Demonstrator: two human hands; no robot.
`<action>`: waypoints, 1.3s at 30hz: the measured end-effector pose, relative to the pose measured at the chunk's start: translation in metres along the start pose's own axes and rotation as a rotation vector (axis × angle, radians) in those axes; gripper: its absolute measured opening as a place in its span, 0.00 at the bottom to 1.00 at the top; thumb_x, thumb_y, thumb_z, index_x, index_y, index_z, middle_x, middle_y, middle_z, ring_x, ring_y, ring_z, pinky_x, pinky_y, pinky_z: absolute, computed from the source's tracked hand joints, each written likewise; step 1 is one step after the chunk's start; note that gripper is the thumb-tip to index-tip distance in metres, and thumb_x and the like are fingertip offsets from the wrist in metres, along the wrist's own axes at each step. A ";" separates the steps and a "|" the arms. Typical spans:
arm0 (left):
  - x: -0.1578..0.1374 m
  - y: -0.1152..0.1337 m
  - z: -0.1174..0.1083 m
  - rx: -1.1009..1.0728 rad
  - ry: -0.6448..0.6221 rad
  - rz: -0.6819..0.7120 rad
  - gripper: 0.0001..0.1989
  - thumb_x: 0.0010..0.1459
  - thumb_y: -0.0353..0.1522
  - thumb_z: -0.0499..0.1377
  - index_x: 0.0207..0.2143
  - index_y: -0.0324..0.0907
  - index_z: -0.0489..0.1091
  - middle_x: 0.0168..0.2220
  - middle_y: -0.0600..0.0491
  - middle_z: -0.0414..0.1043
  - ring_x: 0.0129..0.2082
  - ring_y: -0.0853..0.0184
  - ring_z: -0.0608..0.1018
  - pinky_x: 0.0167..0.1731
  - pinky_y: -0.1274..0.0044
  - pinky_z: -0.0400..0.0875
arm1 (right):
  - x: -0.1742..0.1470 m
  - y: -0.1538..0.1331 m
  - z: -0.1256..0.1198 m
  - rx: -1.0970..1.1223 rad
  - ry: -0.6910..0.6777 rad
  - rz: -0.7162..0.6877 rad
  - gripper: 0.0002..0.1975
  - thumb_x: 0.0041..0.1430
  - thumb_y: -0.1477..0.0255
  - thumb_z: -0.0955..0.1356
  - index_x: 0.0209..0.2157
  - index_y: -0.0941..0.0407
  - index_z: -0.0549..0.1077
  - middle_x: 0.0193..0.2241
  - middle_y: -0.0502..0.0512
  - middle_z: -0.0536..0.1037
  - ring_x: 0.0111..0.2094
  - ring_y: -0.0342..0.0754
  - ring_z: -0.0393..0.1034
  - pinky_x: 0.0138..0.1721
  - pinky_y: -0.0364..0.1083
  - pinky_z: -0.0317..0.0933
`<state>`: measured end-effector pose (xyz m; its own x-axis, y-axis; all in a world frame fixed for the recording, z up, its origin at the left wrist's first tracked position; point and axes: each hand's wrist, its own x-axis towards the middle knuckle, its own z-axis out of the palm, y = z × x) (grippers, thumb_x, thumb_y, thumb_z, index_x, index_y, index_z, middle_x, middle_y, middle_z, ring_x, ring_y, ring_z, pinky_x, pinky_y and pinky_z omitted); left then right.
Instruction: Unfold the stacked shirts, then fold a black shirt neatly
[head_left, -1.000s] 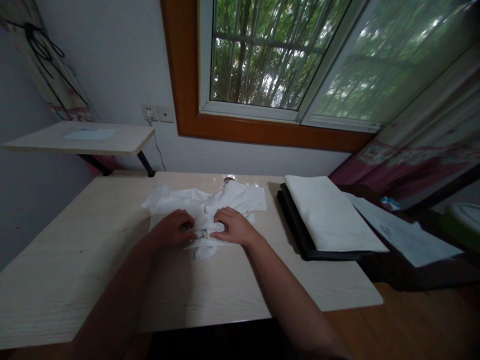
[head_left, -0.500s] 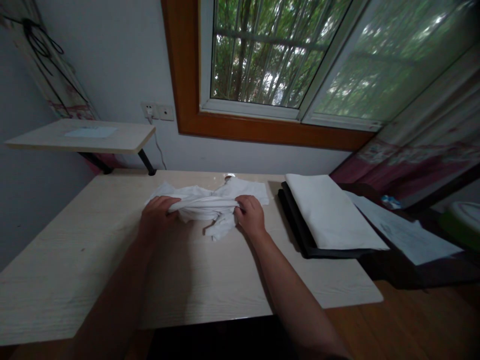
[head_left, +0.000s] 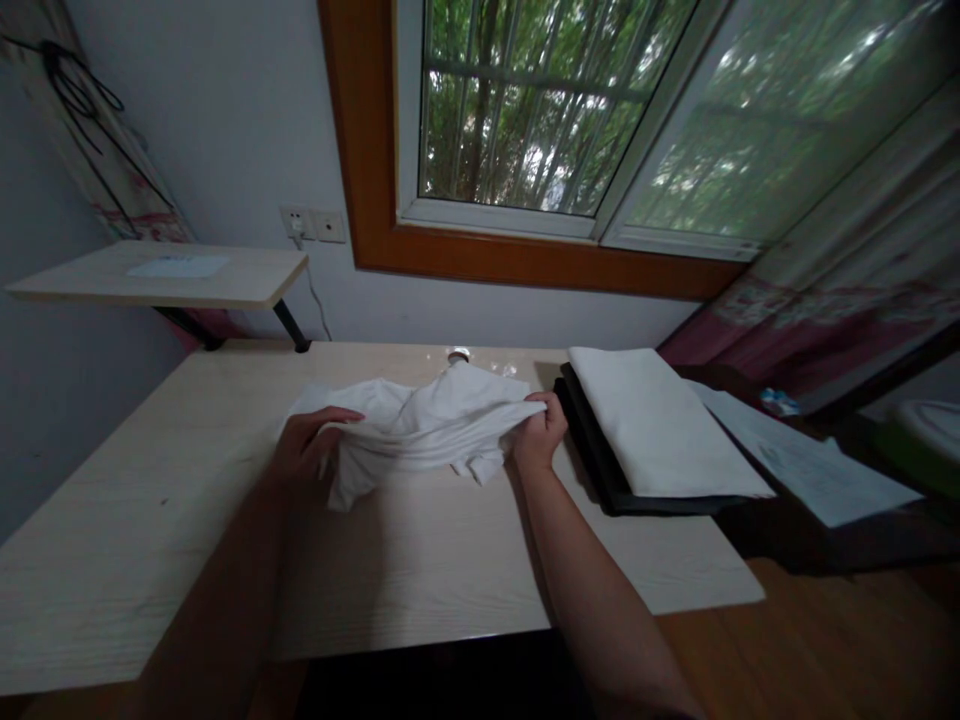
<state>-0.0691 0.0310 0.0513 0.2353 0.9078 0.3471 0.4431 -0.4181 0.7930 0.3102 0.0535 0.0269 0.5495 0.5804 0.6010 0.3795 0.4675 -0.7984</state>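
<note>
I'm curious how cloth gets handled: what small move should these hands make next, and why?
Perhaps ease the right hand and left hand slightly apart: the right grips one end of the white cloth, the left is at the other, and creases run between them.

White cloth (head_left: 427, 430) held spread between left hand (head_left: 304, 445) and right hand (head_left: 541, 432), toward the far edge of the table (head_left: 450, 570). Black stack (head_left: 592, 455), white sheet (head_left: 667, 430) on top, at right edge — raised shelf (head_left: 259, 275) at far-left corner.

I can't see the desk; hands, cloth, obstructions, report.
Left hand, right hand: both gripping white cloth. Cloth rumpled between them. White-topped black stack near right hand.
</note>
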 end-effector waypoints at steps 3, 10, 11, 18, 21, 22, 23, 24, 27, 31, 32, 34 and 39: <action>0.005 0.000 0.010 -0.158 -0.267 -0.207 0.32 0.65 0.51 0.43 0.36 0.41 0.81 0.33 0.45 0.80 0.34 0.58 0.80 0.38 0.68 0.75 | 0.002 0.002 0.003 0.056 0.069 0.114 0.08 0.54 0.73 0.59 0.25 0.54 0.68 0.24 0.48 0.68 0.29 0.47 0.63 0.33 0.44 0.57; 0.010 -0.001 0.024 -0.222 -0.428 -0.358 0.25 0.58 0.46 0.60 0.54 0.44 0.75 0.44 0.45 0.81 0.45 0.55 0.81 0.46 0.65 0.76 | 0.006 0.005 0.001 0.075 0.103 0.153 0.09 0.53 0.72 0.59 0.25 0.54 0.68 0.24 0.49 0.67 0.28 0.47 0.62 0.31 0.44 0.55; 0.011 -0.004 0.025 -0.209 -0.405 -0.344 0.27 0.56 0.44 0.61 0.56 0.44 0.73 0.47 0.44 0.80 0.47 0.54 0.80 0.47 0.64 0.76 | 0.006 0.004 0.000 0.061 0.097 0.153 0.08 0.54 0.72 0.59 0.24 0.54 0.67 0.23 0.48 0.66 0.27 0.47 0.61 0.30 0.44 0.54; 0.014 -0.032 0.023 0.200 -0.263 -0.045 0.29 0.50 0.29 0.56 0.57 0.45 0.73 0.54 0.47 0.75 0.53 0.58 0.77 0.54 0.66 0.71 | 0.001 0.002 -0.001 -0.034 0.016 0.097 0.09 0.53 0.72 0.59 0.22 0.53 0.66 0.20 0.47 0.63 0.25 0.46 0.59 0.28 0.44 0.52; 0.016 -0.036 0.018 0.304 -0.290 -0.082 0.22 0.52 0.32 0.57 0.50 0.45 0.77 0.42 0.48 0.78 0.41 0.60 0.79 0.44 0.69 0.74 | -0.001 0.002 0.000 -0.053 -0.043 0.061 0.09 0.53 0.72 0.59 0.22 0.54 0.67 0.18 0.46 0.62 0.23 0.46 0.57 0.27 0.44 0.50; 0.016 -0.036 0.016 0.341 -0.288 -0.100 0.19 0.53 0.34 0.57 0.47 0.44 0.78 0.41 0.49 0.78 0.39 0.60 0.79 0.42 0.70 0.73 | -0.001 0.001 0.000 -0.058 -0.057 0.047 0.10 0.53 0.72 0.59 0.22 0.54 0.68 0.18 0.46 0.62 0.23 0.46 0.57 0.27 0.44 0.50; 0.017 -0.035 0.014 0.386 -0.267 -0.112 0.16 0.54 0.35 0.57 0.44 0.44 0.78 0.40 0.49 0.78 0.38 0.60 0.79 0.42 0.70 0.72 | -0.002 0.001 0.000 -0.063 -0.069 0.036 0.10 0.53 0.72 0.59 0.22 0.54 0.68 0.18 0.46 0.62 0.23 0.46 0.57 0.27 0.44 0.50; 0.017 -0.034 0.012 0.442 -0.223 -0.120 0.14 0.55 0.35 0.57 0.41 0.45 0.78 0.41 0.48 0.78 0.39 0.60 0.79 0.42 0.70 0.72 | -0.002 0.000 0.001 -0.068 -0.077 0.028 0.11 0.53 0.72 0.59 0.22 0.54 0.69 0.18 0.46 0.63 0.23 0.46 0.58 0.27 0.44 0.50; 0.017 -0.025 0.006 0.631 0.015 -0.144 0.10 0.57 0.35 0.56 0.38 0.46 0.75 0.41 0.49 0.77 0.40 0.60 0.78 0.40 0.72 0.70 | -0.004 -0.003 0.001 -0.084 -0.107 0.028 0.11 0.53 0.72 0.59 0.23 0.54 0.71 0.18 0.46 0.64 0.23 0.46 0.60 0.26 0.44 0.51; 0.014 -0.016 -0.004 0.752 0.297 -0.204 0.05 0.56 0.36 0.57 0.29 0.46 0.69 0.33 0.52 0.75 0.33 0.62 0.75 0.33 0.74 0.65 | -0.006 -0.006 0.001 -0.073 -0.163 0.047 0.11 0.52 0.71 0.60 0.24 0.54 0.73 0.18 0.47 0.66 0.22 0.46 0.60 0.25 0.44 0.51; 0.013 -0.015 -0.007 0.762 0.319 -0.210 0.06 0.55 0.35 0.56 0.27 0.46 0.68 0.30 0.53 0.73 0.30 0.63 0.74 0.31 0.74 0.64 | -0.006 -0.007 0.001 -0.051 -0.175 0.059 0.11 0.51 0.71 0.60 0.24 0.54 0.74 0.18 0.47 0.66 0.21 0.45 0.60 0.24 0.44 0.51; 0.012 -0.015 -0.012 0.752 0.269 -0.202 0.10 0.57 0.35 0.54 0.24 0.45 0.67 0.25 0.54 0.70 0.27 0.64 0.72 0.30 0.75 0.61 | -0.007 -0.007 0.001 0.001 -0.192 0.093 0.11 0.51 0.71 0.61 0.25 0.55 0.75 0.18 0.47 0.67 0.19 0.44 0.58 0.23 0.43 0.49; 0.012 -0.018 -0.010 0.600 -0.045 -0.179 0.17 0.63 0.38 0.49 0.30 0.47 0.76 0.29 0.53 0.77 0.30 0.63 0.77 0.35 0.74 0.66 | -0.004 -0.005 0.001 0.076 -0.145 0.125 0.11 0.51 0.72 0.62 0.26 0.56 0.76 0.21 0.48 0.71 0.21 0.43 0.58 0.24 0.42 0.51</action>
<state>-0.0832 0.0498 0.0462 0.1432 0.9686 0.2033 0.8844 -0.2174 0.4130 0.3052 0.0499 0.0289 0.4733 0.7245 0.5011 0.2552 0.4317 -0.8652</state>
